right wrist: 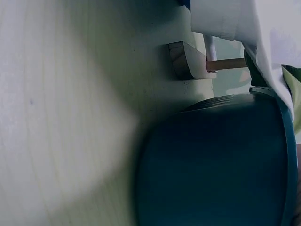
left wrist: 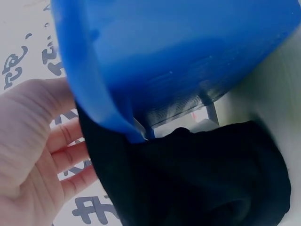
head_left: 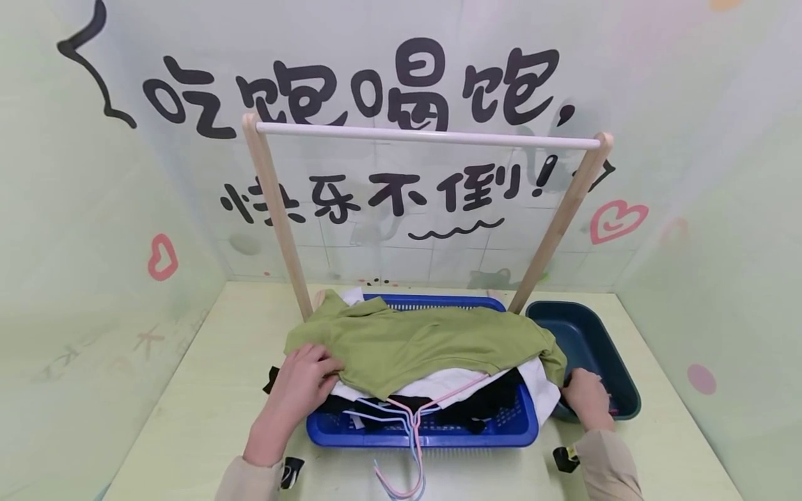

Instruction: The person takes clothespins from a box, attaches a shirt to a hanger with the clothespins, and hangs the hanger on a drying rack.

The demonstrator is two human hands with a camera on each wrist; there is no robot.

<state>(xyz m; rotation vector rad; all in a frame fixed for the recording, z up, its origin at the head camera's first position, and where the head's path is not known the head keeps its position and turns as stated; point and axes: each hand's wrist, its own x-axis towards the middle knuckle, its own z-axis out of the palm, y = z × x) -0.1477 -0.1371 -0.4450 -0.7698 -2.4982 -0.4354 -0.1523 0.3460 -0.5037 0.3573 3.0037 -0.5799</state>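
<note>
A green shirt (head_left: 426, 341) lies spread on top of a white garment (head_left: 438, 383) and black clothes, all over a blue basket (head_left: 426, 438). My left hand (head_left: 301, 386) rests on the left part of the green shirt, its fingers loosely bent. In the left wrist view, that hand (left wrist: 28, 150) is beside the basket's rim and a hanging black garment (left wrist: 188, 179). At the right, my right hand (head_left: 587, 396) is by the green sleeve and white cloth, over the dark teal tub (head_left: 617, 362); its fingertips are hidden. Pink and blue hangers (head_left: 416, 445) poke out toward me.
Behind the basket stands a rack with wooden posts (head_left: 282, 223) and a white rod (head_left: 426, 134). The teal tub holds some small items near its front. Printed walls (head_left: 388, 264) enclose the pale tabletop (head_left: 188, 417) at the back and sides.
</note>
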